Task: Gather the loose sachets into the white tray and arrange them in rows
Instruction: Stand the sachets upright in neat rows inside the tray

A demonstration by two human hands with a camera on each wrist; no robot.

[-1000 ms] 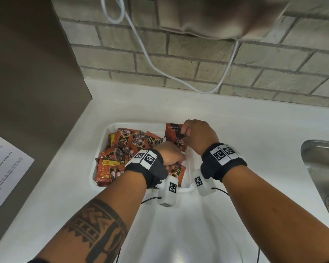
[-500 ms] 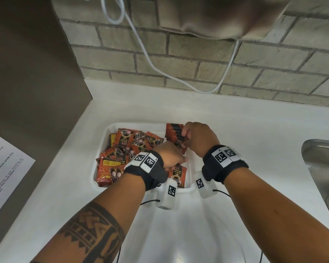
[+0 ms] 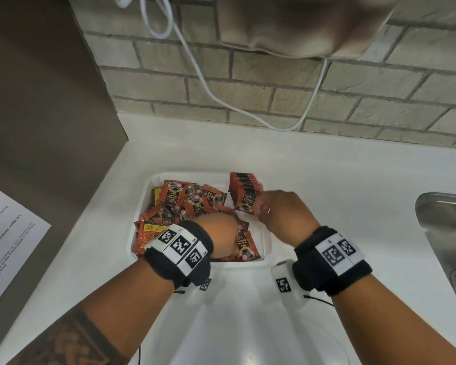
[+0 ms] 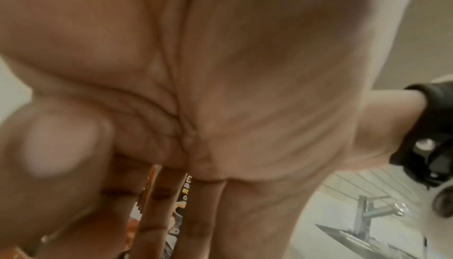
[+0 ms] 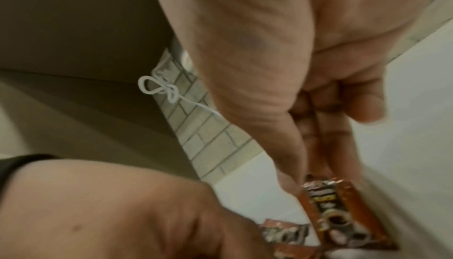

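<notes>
Row-building, I judge. My right hand [image 3: 277, 206] pinches the upright sachet stack [image 3: 244, 192], upper right of the white tray [image 3: 266, 248]. Left hand [image 3: 219, 233] fingers straight among loose sachets [image 3: 177, 204]. Next: feed another sachet across.

left hand [image 4: 220, 88] palm, sachet [image 4: 182, 205] behind fingers [image 4: 157, 214]

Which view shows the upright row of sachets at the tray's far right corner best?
The head view: the upright row of sachets stands whole against the white tray, the right hand at its front. The right wrist view shows only a blurred front sachet; the left wrist view shows other sachets between fingers.
</notes>
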